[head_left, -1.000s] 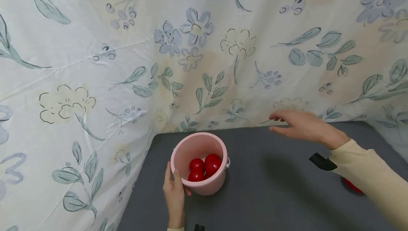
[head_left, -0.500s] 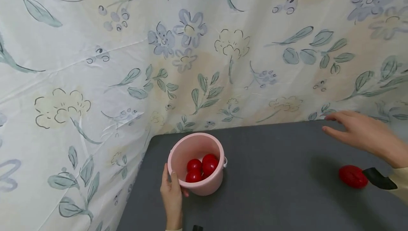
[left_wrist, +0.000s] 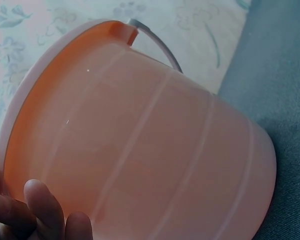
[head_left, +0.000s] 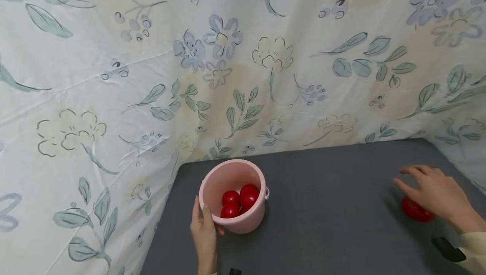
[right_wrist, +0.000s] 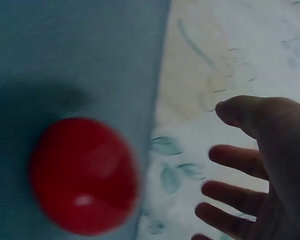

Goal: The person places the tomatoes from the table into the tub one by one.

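Observation:
My left hand (head_left: 203, 227) grips the near left rim of a pink bucket (head_left: 243, 225), which leans a little on the dark surface. The left wrist view has the bucket's ribbed wall (left_wrist: 140, 130) with curled fingertips (left_wrist: 42, 205) at its rim. Inside lie several glossy red round things (head_left: 230, 211). Over at the right, another red round thing (head_left: 414, 211) sits on the surface, partly hidden by my right hand (head_left: 436, 192). That hand hovers above it with spread fingers. In the right wrist view, the red round thing (right_wrist: 85, 175) is apart from the fingers (right_wrist: 235, 160).
A dark grey table (head_left: 326, 216) spreads between the bucket and the right hand. Pale flowered cloth (head_left: 281, 68) hangs behind it and along both sides. The bucket's handle mount (head_left: 267, 193) sticks out at its right.
My right hand has moved rightward from mid-table, then down over the red round thing at the right. The left hand stays on the bucket. The head view has shifted slightly.

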Tool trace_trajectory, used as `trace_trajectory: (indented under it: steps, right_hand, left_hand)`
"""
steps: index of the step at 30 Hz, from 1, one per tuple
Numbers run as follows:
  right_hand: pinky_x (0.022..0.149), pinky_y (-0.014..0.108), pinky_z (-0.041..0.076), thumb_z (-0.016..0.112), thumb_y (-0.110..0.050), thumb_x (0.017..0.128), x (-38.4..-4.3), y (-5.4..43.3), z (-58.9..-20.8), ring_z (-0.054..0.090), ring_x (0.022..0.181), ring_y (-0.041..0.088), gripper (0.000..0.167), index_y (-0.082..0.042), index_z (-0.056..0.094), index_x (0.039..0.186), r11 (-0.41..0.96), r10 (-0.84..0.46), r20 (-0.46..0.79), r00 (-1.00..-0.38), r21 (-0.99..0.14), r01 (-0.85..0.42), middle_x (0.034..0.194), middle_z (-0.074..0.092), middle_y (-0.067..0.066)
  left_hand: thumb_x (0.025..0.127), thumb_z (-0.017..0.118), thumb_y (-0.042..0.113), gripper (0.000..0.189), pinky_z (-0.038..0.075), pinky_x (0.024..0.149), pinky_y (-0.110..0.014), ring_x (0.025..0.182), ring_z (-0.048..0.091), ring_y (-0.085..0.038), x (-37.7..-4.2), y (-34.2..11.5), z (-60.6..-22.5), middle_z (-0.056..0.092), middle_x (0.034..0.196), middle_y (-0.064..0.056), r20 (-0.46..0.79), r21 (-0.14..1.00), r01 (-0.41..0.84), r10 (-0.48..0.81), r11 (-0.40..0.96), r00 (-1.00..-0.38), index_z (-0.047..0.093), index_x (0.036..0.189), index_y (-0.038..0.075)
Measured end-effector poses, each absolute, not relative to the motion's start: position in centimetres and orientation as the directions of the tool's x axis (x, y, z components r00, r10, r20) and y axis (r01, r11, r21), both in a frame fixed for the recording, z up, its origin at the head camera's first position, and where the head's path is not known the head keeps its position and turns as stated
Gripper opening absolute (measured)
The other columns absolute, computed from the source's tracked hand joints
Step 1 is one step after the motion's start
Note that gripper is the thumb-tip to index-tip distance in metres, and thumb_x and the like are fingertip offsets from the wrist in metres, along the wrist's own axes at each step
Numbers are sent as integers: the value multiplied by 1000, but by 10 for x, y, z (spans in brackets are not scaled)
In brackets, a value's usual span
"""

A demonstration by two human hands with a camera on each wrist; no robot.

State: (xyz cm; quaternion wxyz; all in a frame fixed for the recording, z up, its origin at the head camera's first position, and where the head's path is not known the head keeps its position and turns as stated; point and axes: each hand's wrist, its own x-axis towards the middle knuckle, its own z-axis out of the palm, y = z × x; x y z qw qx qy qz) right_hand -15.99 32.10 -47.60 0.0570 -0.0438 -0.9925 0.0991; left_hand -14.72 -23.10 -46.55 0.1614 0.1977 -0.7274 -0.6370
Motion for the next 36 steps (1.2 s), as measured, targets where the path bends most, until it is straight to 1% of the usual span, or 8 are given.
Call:
trace_trajectory:
  steps: [3, 7, 10, 13, 19, 27, 33, 36]
  right_hand:
    - [74, 70, 41, 68, -51, 92, -155, 326, -498, 46, 102, 63, 72, 7, 52, 132, 965, 155, 79, -985, -225, 134, 127, 44, 44]
    - [74, 69, 42, 63, -63, 91, -150, 331, -523, 38, 105, 67, 88, 10, 45, 135, 939, 152, -72, -986, -300, 167, 128, 37, 48]
    - [70, 61, 46, 66, -60, 90, -147, 332, -534, 38, 105, 64, 83, 11, 51, 129, 921, 140, -155, -978, -341, 186, 126, 36, 47]
    - [67, 56, 47, 69, -52, 90, -146, 330, -538, 40, 103, 60, 72, 10, 56, 122, 911, 161, -176, -971, -351, 215, 122, 38, 45]
    - [64, 51, 48, 73, -48, 88, -148, 326, -537, 46, 96, 56, 69, 11, 55, 120, 906, 176, -211, -962, -348, 242, 117, 40, 45]
    - [64, 50, 49, 75, -38, 87, -153, 325, -534, 53, 88, 48, 60, 12, 57, 115, 907, 154, -187, -970, -363, 214, 110, 47, 42]
    - [58, 39, 48, 72, -36, 90, -167, 325, -517, 56, 79, 36, 56, 13, 59, 114, 897, 59, -114, -992, -430, 103, 101, 54, 35]
    - [57, 36, 48, 70, -35, 93, -177, 318, -496, 57, 80, 34, 56, 13, 59, 117, 887, 14, -58, -998, -460, 39, 105, 55, 36]
  left_hand:
    - [106, 50, 26, 55, 44, 42, -26, 36, 51, -18, -146, -230, -466, 54, 49, -2, -18, 990, -84, -501, 110, -865, 36, 158, 15]
    - [106, 49, 26, 54, 45, 42, -26, 36, 51, -17, -146, -230, -466, 53, 49, -1, -19, 992, -80, -500, 100, -866, 37, 158, 15]
    - [106, 49, 25, 55, 45, 42, -26, 36, 51, -16, -147, -230, -467, 53, 49, 0, -28, 992, -84, -493, 92, -870, 36, 158, 15]
    - [106, 49, 25, 55, 45, 42, -26, 36, 51, -17, -147, -230, -468, 53, 49, -1, -33, 993, -86, -492, 86, -870, 35, 158, 15]
    - [106, 49, 27, 55, 46, 43, -25, 37, 51, -17, -147, -231, -466, 53, 50, 0, -35, 992, -92, -498, 90, -866, 36, 158, 17]
    - [106, 49, 25, 53, 45, 42, -24, 36, 51, -16, -147, -231, -464, 53, 49, 1, -20, 992, -80, -497, 99, -867, 37, 158, 16]
    - [106, 49, 27, 54, 45, 42, -25, 36, 51, -17, -147, -231, -463, 54, 50, -2, -21, 992, -82, -497, 101, -867, 37, 158, 16]
    - [106, 49, 27, 54, 46, 42, -25, 35, 51, -17, -146, -230, -463, 54, 49, -2, -14, 992, -74, -496, 103, -868, 36, 158, 15]
